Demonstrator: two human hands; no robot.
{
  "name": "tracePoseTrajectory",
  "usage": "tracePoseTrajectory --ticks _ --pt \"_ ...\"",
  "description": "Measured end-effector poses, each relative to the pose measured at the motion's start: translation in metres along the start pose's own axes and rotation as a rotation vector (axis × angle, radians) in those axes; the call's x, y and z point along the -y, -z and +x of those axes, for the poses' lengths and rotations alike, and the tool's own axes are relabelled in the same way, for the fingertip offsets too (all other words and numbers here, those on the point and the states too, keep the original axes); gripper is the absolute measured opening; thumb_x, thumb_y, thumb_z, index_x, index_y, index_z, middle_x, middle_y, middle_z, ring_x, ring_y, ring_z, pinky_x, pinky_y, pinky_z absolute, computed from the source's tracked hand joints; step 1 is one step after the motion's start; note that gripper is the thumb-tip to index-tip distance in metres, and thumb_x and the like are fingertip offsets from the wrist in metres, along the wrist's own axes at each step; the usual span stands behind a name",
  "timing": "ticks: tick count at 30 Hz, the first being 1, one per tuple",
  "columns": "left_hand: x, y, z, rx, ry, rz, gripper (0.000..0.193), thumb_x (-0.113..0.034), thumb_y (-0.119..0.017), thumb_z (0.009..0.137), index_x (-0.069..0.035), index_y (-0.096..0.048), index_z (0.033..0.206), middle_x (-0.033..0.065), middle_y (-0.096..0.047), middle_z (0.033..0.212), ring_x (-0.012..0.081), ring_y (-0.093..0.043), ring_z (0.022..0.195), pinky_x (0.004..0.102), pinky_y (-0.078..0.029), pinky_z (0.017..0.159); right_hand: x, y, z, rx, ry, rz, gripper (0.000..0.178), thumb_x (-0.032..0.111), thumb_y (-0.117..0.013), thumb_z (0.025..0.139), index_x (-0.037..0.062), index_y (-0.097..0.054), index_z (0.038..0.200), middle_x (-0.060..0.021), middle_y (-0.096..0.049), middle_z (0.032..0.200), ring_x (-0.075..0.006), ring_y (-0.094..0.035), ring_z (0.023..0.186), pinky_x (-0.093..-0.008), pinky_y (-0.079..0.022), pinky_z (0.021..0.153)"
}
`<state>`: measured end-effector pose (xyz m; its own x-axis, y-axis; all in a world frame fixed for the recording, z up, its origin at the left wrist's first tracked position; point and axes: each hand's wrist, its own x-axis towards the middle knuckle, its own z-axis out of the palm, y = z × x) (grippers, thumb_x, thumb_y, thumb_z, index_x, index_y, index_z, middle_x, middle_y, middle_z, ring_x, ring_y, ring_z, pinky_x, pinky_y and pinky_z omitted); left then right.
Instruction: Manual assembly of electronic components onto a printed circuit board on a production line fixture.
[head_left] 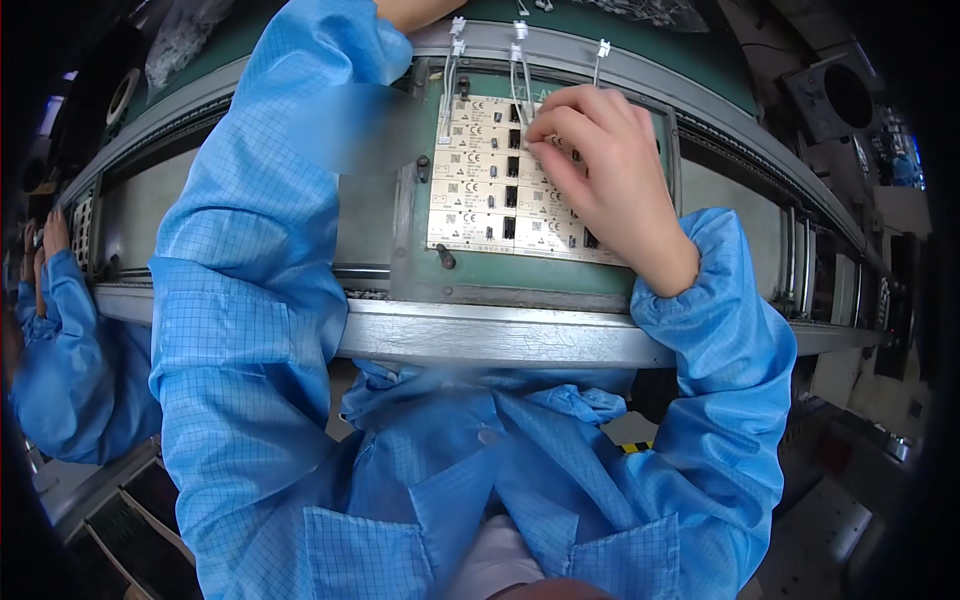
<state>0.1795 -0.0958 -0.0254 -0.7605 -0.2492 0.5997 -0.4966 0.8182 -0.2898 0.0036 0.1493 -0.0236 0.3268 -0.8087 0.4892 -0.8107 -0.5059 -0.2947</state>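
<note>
My right hand (615, 165) is over a panel of cream printed circuit boards (470, 190) in a green fixture. Its thumb and forefinger are pinched at the lower end of a white wire lead (526, 90), beside a black socket. The connector between the fingertips is hidden. Another white lead (446, 100) lies over the panel's upper left corner. Both leads run up over the metal rail, with white plugs at their upper ends. My left arm reaches to the top edge; only the wrist part of my left hand (425, 10) shows, its fingers out of frame.
A silver rail (500, 332) crosses in front of me, with another rail (580, 48) behind the fixture. A third white plug (603, 48) hangs on the far rail. Loose white leads (650, 10) lie on the green surface beyond. At left, a co-worker in blue (85, 360) is at the line.
</note>
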Motion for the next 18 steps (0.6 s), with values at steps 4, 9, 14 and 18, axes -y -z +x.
tracePoseTrajectory --ticks 4,9,14,18 --pt "-0.002 0.040 0.011 -0.083 0.609 -0.654 0.020 -0.011 -0.067 0.092 0.002 -0.073 0.107 0.0157 -0.077 0.090 0.0251 -0.073 0.076 0.0338 -0.056 0.070 0.000 0.000 -0.002 0.019 -0.041 -0.003 0.006 0.011 -0.074 0.087 0.0104 -0.070 0.093 -0.0011 -0.064 0.111 -0.0246 -0.059 0.108 -0.0400 -0.037 0.098" --pt "-0.012 0.089 0.001 -0.278 0.689 -1.015 0.017 -0.009 -0.068 0.095 0.007 -0.071 0.103 0.0078 -0.075 0.088 0.0121 -0.070 0.081 0.0249 -0.054 0.071 0.002 0.002 -0.001 0.023 -0.027 -0.038 0.007 0.010 -0.074 0.085 0.0097 -0.071 0.091 -0.0021 -0.064 0.110 -0.0252 -0.059 0.109 -0.0424 -0.037 0.100" --pt "-0.056 0.117 -0.047 -0.295 0.582 -1.022 0.008 -0.019 -0.070 0.091 -0.012 -0.073 0.094 0.0068 -0.070 0.089 0.0278 -0.065 0.089 0.0414 -0.045 0.085 0.007 0.011 -0.003 0.067 0.114 -0.133 0.010 0.008 -0.074 0.083 0.0078 -0.072 0.094 -0.0048 -0.065 0.114 -0.0273 -0.059 0.112 -0.0458 -0.038 0.103" --pt "-0.115 0.154 -0.096 0.032 0.323 -0.255 0.009 -0.016 -0.073 0.087 -0.014 -0.067 0.093 -0.0024 -0.068 0.081 0.0219 -0.063 0.089 0.0432 -0.038 0.086 0.009 0.027 0.007 0.125 0.096 -0.158 0.012 0.011 -0.070 0.088 0.0063 -0.074 0.098 -0.0086 -0.067 0.120 -0.0301 -0.059 0.114 -0.0480 -0.039 0.104"
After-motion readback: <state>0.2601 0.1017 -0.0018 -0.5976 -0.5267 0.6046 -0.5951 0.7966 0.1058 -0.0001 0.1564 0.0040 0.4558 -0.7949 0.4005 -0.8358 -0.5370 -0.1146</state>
